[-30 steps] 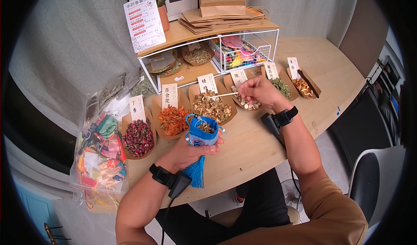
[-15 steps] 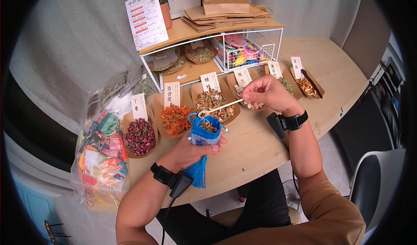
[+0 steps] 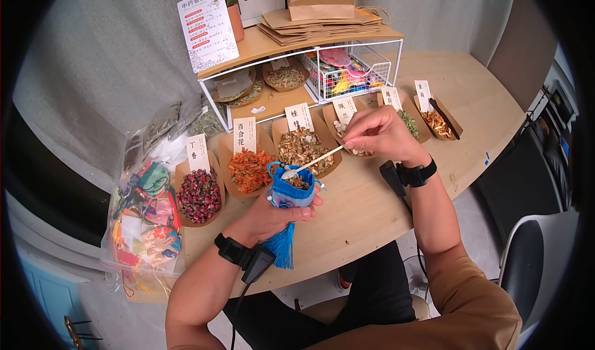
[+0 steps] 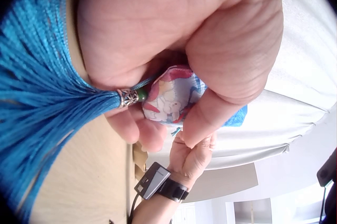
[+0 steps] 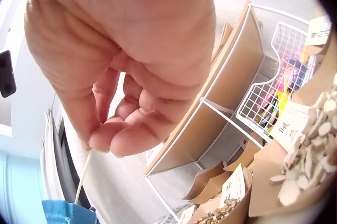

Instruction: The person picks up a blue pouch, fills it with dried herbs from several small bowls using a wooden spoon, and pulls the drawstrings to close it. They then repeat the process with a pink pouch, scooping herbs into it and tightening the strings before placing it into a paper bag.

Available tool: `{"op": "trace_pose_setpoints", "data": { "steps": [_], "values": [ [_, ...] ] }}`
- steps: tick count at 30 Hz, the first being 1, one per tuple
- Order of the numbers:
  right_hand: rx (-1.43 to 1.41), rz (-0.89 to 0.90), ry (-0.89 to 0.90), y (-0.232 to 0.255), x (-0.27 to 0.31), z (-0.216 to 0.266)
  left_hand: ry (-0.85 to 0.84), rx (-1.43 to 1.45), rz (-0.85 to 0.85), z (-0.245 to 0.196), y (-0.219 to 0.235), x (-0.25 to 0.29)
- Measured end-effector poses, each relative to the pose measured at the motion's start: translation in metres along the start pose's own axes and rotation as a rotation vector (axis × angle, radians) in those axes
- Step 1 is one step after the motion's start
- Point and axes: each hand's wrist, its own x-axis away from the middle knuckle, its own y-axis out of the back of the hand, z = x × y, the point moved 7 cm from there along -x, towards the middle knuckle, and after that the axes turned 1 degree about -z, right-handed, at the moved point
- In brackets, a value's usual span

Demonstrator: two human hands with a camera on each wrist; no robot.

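Note:
In the head view my left hand (image 3: 263, 218) grips a blue drawstring pouch (image 3: 288, 196) upright, its mouth wide and dried herb bits showing inside. From its bottom hangs a blue tassel (image 3: 282, 249); a green bead and metal cap top the tassel (image 4: 47, 97) in the left wrist view. Between thumb and fingertips my right hand (image 3: 385, 138) pinches the end of a thin pale spoon (image 3: 319, 159). The spoon's bowl is at the pouch's mouth. Just behind the pouch sits a paper tray (image 3: 334, 163) of brown and white chopped herbs (image 3: 304, 146).
A row of labelled paper trays spans the table, including red rosebuds (image 3: 199, 195), orange petals (image 3: 250, 169) and green leaves (image 3: 409, 124). A plastic bag (image 3: 145, 226) of colourful pouches lies left. Behind stands a shelf (image 3: 260, 49) with a wire basket (image 3: 372, 77).
My right hand has brought the spoon from the brown-and-white herb tray down to the pouch, and its bowl has tipped into the mouth. My left hand keeps the pouch in nearly the same place.

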Motion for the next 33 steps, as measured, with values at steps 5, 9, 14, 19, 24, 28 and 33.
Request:
{"op": "trace_pose_setpoints", "data": {
  "steps": [5,9,14,19,24,28,33],
  "values": [
    [-0.046,-0.166,-0.106,0.009,0.0,-0.007,-0.012,0.015,0.006,0.0,-0.001,0.0],
    [0.035,-0.313,-0.296,0.021,0.002,-0.025,-0.012,0.018,0.011,0.001,0.0,0.0],
    [0.37,-0.32,-0.363,0.032,0.004,-0.04,-0.004,0.017,0.011,0.001,-0.001,0.0],
    [0.643,-0.227,-0.323,0.026,0.001,-0.034,-0.01,0.016,0.012,0.0,-0.001,0.0],
    [0.643,-0.123,-0.33,0.019,0.0,-0.04,-0.011,0.02,0.02,0.0,-0.001,0.0],
    [0.577,-0.072,-0.353,0.01,0.001,-0.042,-0.011,0.014,0.02,0.001,-0.001,-0.001],
    [0.47,-0.046,-0.435,0.007,0.002,-0.057,-0.005,0.008,0.01,0.001,-0.001,0.0]
  ]
}}
